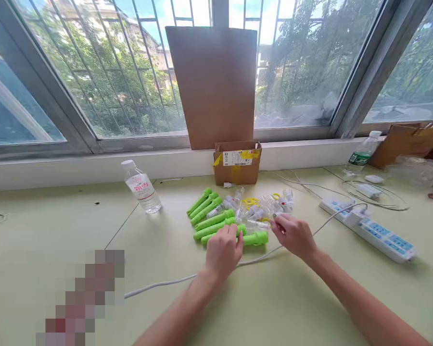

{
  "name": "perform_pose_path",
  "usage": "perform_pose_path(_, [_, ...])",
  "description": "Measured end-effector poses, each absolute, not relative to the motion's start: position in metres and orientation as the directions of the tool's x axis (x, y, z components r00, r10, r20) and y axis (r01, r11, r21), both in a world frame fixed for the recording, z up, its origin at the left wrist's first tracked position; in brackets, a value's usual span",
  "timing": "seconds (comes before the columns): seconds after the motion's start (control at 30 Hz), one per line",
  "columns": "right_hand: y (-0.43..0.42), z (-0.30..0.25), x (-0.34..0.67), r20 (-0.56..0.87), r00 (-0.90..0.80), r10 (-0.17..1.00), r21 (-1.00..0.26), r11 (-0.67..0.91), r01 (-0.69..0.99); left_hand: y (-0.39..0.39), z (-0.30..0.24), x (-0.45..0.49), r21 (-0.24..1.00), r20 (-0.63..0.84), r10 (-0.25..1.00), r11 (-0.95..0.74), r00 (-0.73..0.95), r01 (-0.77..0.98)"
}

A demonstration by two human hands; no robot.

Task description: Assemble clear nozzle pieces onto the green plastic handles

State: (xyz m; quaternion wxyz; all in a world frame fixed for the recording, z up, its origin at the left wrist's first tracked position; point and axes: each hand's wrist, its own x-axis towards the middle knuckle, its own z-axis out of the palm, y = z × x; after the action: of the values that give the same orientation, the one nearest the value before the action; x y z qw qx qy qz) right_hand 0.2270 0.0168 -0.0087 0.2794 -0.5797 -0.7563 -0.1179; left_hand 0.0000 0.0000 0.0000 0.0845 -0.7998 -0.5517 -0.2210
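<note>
On the pale green table lie several bright green plastic tubes (214, 220) with threaded ends, side by side. My left hand (221, 250) rests over the nearest tubes, its fingers bent down onto a green threaded tube (256, 239); the fingertips are partly hidden. Just right of the pile is my right hand (294, 234), thumb and fingers pinched together; what they hold, if anything, is too small to name. Close to those fingertips are clear threaded plastic pieces (258, 225), yellow rings (251, 201) and small white parts (252, 210).
Behind the pile stands an open cardboard box (236, 175), with a tall cardboard sheet (220, 86) against the window. A water bottle (142, 190) is at left, another bottle (361, 156) at far right. A power strip (382, 235) lies right; its white cable (166, 283) runs beneath my wrists.
</note>
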Motion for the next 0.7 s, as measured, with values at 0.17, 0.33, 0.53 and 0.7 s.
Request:
perform_pose_path(0.17, [0.037,0.000,0.196,0.512,-0.082,0.855,-0.208,0.216,0.954,0.005,0.009,0.012,0.027,0.467,0.835,-0.341,0.289,0.940])
perform_pose_path(0.33, [0.047,0.004,0.175,0.455,-0.006,0.891,-0.302,0.161,0.940,0.020,0.018,0.019,0.014,0.420,0.877,-0.264,0.234,0.964])
perform_pose_path(0.53, [0.037,-0.005,0.177,0.436,-0.085,0.896,-0.267,0.219,0.938,0.018,0.011,0.014,-0.047,0.389,0.841,-0.389,0.375,0.920])
perform_pose_path(0.7, [0.032,-0.009,0.184,0.425,-0.116,0.898,-0.264,0.245,0.933,0.011,0.007,0.011,-0.074,0.373,0.818,-0.444,0.437,0.893])
